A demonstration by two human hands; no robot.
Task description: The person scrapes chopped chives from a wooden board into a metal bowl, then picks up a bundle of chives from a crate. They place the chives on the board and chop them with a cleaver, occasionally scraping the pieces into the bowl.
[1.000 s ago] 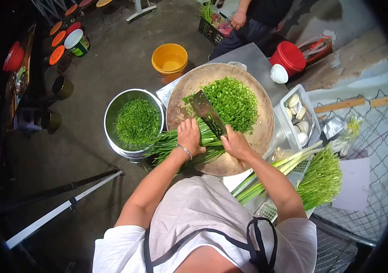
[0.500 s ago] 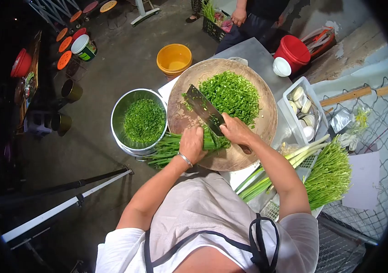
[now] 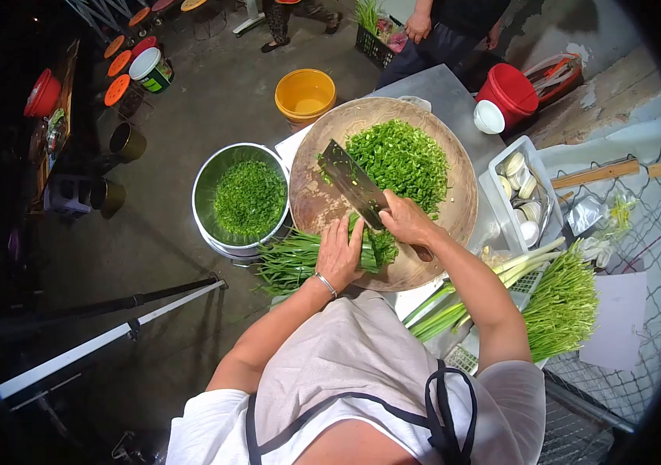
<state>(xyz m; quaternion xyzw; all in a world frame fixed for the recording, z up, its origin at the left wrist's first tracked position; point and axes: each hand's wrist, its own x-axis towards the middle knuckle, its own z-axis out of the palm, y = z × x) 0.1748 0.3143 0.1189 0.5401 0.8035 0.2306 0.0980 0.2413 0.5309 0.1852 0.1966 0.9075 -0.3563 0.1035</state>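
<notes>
My right hand (image 3: 408, 221) is closed round the handle of a broad cleaver (image 3: 353, 182), its blade lying slantwise over a round wooden chopping board (image 3: 315, 147). My left hand (image 3: 339, 252) is on a bunch of chives (image 3: 284, 260), fingers stretched over the stalks and holding them against the near left of the board. Short cut ends of the bunch show beside the blade. A heap of chopped greens (image 3: 400, 163) covers the board's far right part. Left of the board, a metal pot (image 3: 200, 194) contains more chopped greens (image 3: 249, 198).
Spring onions (image 3: 493, 291) and a sheaf of green stalks (image 3: 563, 310) lie at my right, near a white bin of lids (image 3: 497, 174). A yellow bucket (image 3: 305, 97), a red bucket (image 3: 512, 93) and a white bowl (image 3: 489, 118) stand beyond. Another person (image 3: 454, 35) stands across the table.
My left fingers have straightened and spread over the chives, where they were more curled. The cleaver stays nearly in place on the board. Another person's legs have come further into view at the top.
</notes>
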